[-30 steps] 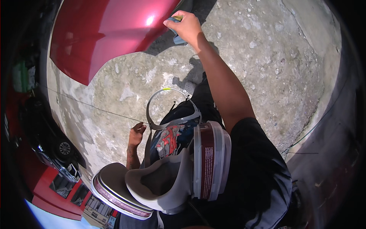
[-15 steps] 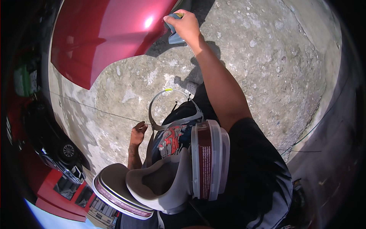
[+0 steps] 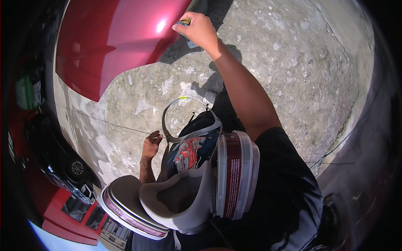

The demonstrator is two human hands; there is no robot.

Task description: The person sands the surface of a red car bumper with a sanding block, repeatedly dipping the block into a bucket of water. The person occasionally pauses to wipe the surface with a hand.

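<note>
At the top, my right hand (image 3: pixel 202 32) is closed on a thin, folded grey-blue sheet (image 3: pixel 191 44) with a yellowish patch on it. Thumb and fingers pinch the sheet at the right edge of a glossy red car body panel (image 3: pixel 125 33). How much of the sheet touches the panel is hidden by my hand. My left hand (image 3: pixel 151 146) hangs low by my left side, fingers loosely bent and nothing visible in them. Behind it on the ground runs a thin dark cord (image 3: pixel 106 121).
A grey respirator mask (image 3: pixel 178 209) with filter cartridges hangs at my chest, its head strap (image 3: pixel 165 115) looping forward. Rough concrete (image 3: pixel 293 79) lies underfoot. A black car (image 3: pixel 63 154) and a green object (image 3: pixel 28 92) stand at the left. Another cord (image 3: pixel 341 144) runs at the right.
My right hand, with the sheet, has shifted slightly left and in over the panel's edge, and less of the sheet shows. My left hand has hardly moved.
</note>
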